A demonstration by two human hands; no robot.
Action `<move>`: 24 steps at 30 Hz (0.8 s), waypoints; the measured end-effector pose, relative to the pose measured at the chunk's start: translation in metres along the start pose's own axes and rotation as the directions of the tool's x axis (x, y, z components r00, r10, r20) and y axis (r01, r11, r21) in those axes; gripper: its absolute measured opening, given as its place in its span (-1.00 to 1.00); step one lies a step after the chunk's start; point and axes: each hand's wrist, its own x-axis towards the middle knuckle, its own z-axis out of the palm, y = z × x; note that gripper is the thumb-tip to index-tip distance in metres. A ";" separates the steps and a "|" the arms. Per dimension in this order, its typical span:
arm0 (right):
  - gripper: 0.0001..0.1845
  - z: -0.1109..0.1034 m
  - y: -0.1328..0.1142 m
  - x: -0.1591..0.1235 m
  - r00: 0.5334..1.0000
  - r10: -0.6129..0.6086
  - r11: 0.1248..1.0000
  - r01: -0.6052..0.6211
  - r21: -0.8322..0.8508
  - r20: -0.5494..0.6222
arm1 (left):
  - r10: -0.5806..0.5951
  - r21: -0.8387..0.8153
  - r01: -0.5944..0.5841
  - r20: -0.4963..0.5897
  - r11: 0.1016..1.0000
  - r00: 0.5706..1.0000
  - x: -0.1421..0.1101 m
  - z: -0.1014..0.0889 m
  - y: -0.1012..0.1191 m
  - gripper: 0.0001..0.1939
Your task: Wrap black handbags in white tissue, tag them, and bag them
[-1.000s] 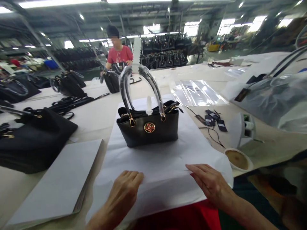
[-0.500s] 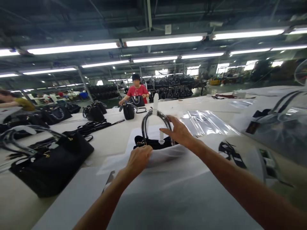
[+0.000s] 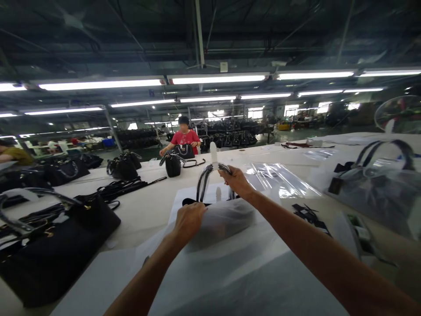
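A black handbag (image 3: 190, 202) stands in front of me, its body largely covered by a translucent white plastic bag (image 3: 226, 219). My right hand (image 3: 237, 181) is closed on the top of the handbag's clear-wrapped handles (image 3: 204, 182). On the near left side, my left hand (image 3: 190, 217) has its fingers closed on the edge of the plastic bag, by the handbag's rim; its fingertips are partly hidden. A pale plastic strip (image 3: 213, 152) sticks up behind the handles.
At left stands a large black handbag (image 3: 59, 245), with black straps (image 3: 121, 188) beyond it. Clear plastic sheets (image 3: 279, 177), black tags (image 3: 309, 217) and a wrapped handbag (image 3: 375, 184) lie to the right. Across the table (image 3: 154, 210), a co-worker in red (image 3: 184, 138) handles a bag.
My right hand has closed on the handles, where its fingers were spread before. The plastic bag now covers more of the handbag's rim. The view has tilted upward slightly.
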 end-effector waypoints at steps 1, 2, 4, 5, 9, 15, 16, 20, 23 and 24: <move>-0.64 -0.001 0.000 0.000 1.000 -0.006 1.000 0.006 0.005 0.008 | 0.000 0.007 0.000 -0.010 1.000 1.000 0.001 -0.002 -0.001 -0.68; -0.63 -0.002 0.000 0.000 1.000 -0.012 1.000 0.012 0.012 0.020 | 0.004 0.013 -0.003 -0.019 1.000 1.000 0.003 -0.004 -0.001 -0.68; -0.63 -0.003 -0.001 -0.002 0.999 -0.019 1.000 0.018 0.024 0.044 | 0.013 0.026 -0.012 -0.033 1.000 0.999 0.006 -0.007 -0.001 -0.68; -0.62 -0.004 -0.002 -0.003 0.999 -0.018 1.000 0.017 0.027 0.051 | 0.016 0.032 -0.015 -0.040 0.999 0.999 0.007 -0.009 -0.001 -0.68; -0.61 -0.011 -0.004 -0.007 0.997 -0.013 1.000 0.012 0.016 0.077 | 0.031 0.052 -0.027 -0.079 0.998 0.996 0.014 -0.013 -0.002 -0.67; -0.61 -0.022 -0.009 -0.011 0.985 -0.018 0.992 0.038 -0.117 0.170 | 0.094 0.079 -0.086 -0.099 0.993 0.991 0.024 -0.017 0.003 -0.65; -0.61 -0.023 -0.011 -0.015 0.987 -0.047 0.983 0.073 -0.169 0.154 | 0.101 0.083 -0.093 -0.102 0.992 0.990 0.024 -0.017 0.005 -0.65; -0.49 -0.024 -0.023 -0.045 0.894 -0.447 0.780 0.365 -0.509 -0.044 | 0.153 0.077 -0.144 -0.125 0.987 0.980 0.025 -0.015 0.008 -0.66; -0.52 -0.015 -0.025 -0.065 0.722 -0.666 0.474 0.601 -0.643 0.185 | 0.207 0.058 -0.200 -0.152 0.978 0.967 0.030 -0.010 0.007 -0.70; -0.50 -0.011 -0.023 -0.069 0.692 -0.664 0.396 0.647 -0.652 0.283 | 0.218 0.054 -0.212 -0.161 0.976 0.962 0.032 -0.008 0.007 -0.72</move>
